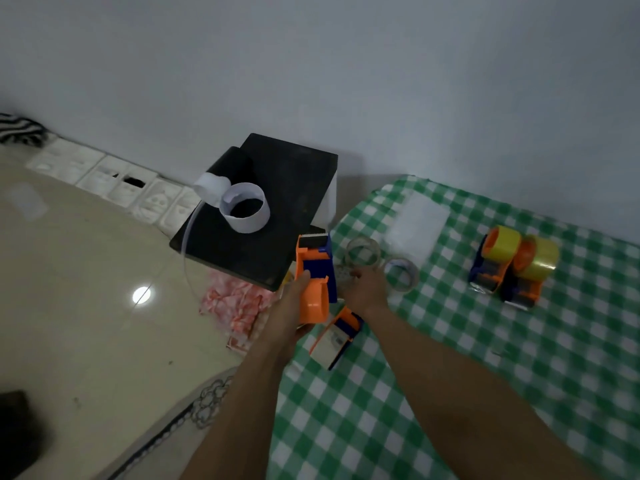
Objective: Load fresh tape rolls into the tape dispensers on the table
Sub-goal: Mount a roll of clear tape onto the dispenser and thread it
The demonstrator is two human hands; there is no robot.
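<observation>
Orange and blue plastic: a dispenser [313, 271] stands upright in the left hand [294, 306], fingers curled round its handle at the counter [450, 375] edge. The right hand [367, 289] reaches the clear tape roll [363, 252] on the green checked cloth; whether it pinches the roll cannot be told. A second roll [401, 273] lies just beside it. Another dispenser [337, 336] lies between the wrists, with two loaded dispensers [495, 261] well apart to the right.

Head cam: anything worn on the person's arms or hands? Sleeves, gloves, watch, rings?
Nothing worn that shows. The left forearm and right forearm are bare to the frame's bottom edge, no sleeve in view. The left hand and right hand are ungloved; no watch or band at either wrist. The picture is dim and soft, so a thin ring cannot be ruled out.
</observation>
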